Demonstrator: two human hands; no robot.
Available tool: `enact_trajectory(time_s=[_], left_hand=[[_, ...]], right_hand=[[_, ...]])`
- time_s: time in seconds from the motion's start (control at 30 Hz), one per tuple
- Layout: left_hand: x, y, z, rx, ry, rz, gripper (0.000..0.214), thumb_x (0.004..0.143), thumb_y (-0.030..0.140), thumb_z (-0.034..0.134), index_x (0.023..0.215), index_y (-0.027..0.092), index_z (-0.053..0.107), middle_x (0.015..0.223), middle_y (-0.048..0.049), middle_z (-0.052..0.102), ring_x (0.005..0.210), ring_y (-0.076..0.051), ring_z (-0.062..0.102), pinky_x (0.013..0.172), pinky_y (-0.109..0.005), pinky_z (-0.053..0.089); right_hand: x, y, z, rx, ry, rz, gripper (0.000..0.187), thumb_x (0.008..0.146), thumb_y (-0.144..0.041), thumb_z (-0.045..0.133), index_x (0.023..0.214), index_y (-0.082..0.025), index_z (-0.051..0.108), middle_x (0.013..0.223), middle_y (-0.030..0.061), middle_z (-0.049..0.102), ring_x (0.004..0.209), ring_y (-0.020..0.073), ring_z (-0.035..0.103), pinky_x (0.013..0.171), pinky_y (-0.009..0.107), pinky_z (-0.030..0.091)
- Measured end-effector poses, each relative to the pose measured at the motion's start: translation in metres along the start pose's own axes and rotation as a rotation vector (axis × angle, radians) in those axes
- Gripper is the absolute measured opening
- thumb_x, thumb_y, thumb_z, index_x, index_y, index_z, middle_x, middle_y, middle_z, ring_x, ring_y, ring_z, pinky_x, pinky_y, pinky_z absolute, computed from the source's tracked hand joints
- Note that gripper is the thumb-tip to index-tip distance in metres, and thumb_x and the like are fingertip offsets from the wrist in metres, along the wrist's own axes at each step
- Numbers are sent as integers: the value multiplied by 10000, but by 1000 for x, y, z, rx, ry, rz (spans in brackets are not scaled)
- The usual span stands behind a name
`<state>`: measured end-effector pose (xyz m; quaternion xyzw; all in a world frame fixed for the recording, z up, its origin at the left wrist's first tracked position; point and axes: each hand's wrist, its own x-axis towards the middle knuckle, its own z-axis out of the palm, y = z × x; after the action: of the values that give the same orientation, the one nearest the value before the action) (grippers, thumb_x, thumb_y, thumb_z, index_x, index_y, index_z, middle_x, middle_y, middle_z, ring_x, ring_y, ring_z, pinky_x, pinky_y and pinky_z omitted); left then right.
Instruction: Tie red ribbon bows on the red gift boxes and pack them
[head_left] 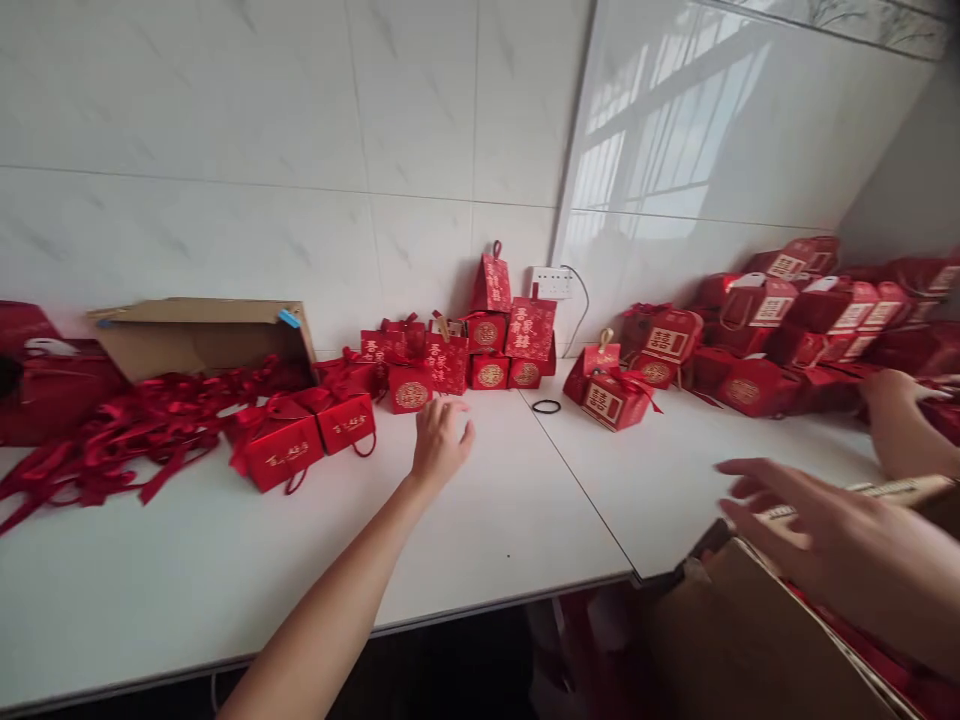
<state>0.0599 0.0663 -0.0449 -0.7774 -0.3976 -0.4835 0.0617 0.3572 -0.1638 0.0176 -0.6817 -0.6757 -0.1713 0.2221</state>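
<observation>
My left hand [441,440] hovers over the white table [480,520], fingers loosely bent, the thumb apart, nothing between them. Just behind it is a small red gift box [411,388] with a round gold emblem. On its left, two red boxes [285,447] with ribbon loops lie side by side. Over the rim of an open cardboard carton [735,610] at the table's front right, my right hand [817,515] reaches leftward, fingers spread and holding nothing. Red items inside this carton are partly hidden by the forearm.
Loose red ribbons [150,430] lie at left before an open cardboard box [217,335]. Red boxes [787,320] are piled at right, near another person's hand [900,410]. A black ring [546,406] lies mid-table. A power strip [551,282] is against the wall.
</observation>
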Motion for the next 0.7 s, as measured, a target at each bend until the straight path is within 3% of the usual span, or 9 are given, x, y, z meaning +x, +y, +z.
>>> enact_trajectory(time_s=[0.07,0.2,0.3,0.37,0.53,0.7], left_hand=[[5,-23,-7,90,46,-175,250,752,169,510,1002,172,518,1101,-119,555,1077,-258,494,914,-407,387],[0,-56,-1,119,0,-443,475,721,193,575,1170,142,429,1240,-164,484,1178,-301,444,925,-440,405],[2,-67,15,139,22,-501,690,693,268,625,1279,93,308,1331,-242,373,1240,-362,371,919,-501,400],[10,-71,26,150,44,-547,828,665,319,656,1328,83,221,1392,-271,267,1277,-385,310,940,-528,374],[42,-75,48,73,228,-838,1042,578,390,714,1374,139,90,1445,-248,147,1318,-392,209,985,-591,285],[57,-83,46,-62,301,-953,988,598,320,677,1366,104,96,1361,-288,236,1277,-442,237,941,-676,236]], right_hand=[[23,-39,17,21,-151,-124,302,860,-414,429,1090,-245,525,894,87,670,637,192,643,569,323,497],[54,-105,55,49,-495,-390,329,856,-267,393,1132,-160,539,1060,130,635,909,255,633,741,365,494],[63,-123,68,135,-771,-448,353,826,-263,439,1141,-153,554,1047,126,641,902,258,629,753,365,482],[63,-123,69,187,-869,-440,359,806,-263,453,1130,-163,569,1016,119,651,901,259,626,740,354,476],[59,-116,65,272,-838,-449,343,816,-274,443,1118,-191,583,984,102,660,916,262,620,726,333,450],[66,-112,59,401,-741,-418,302,811,-264,468,1075,-191,596,837,67,683,749,205,627,614,270,415]])
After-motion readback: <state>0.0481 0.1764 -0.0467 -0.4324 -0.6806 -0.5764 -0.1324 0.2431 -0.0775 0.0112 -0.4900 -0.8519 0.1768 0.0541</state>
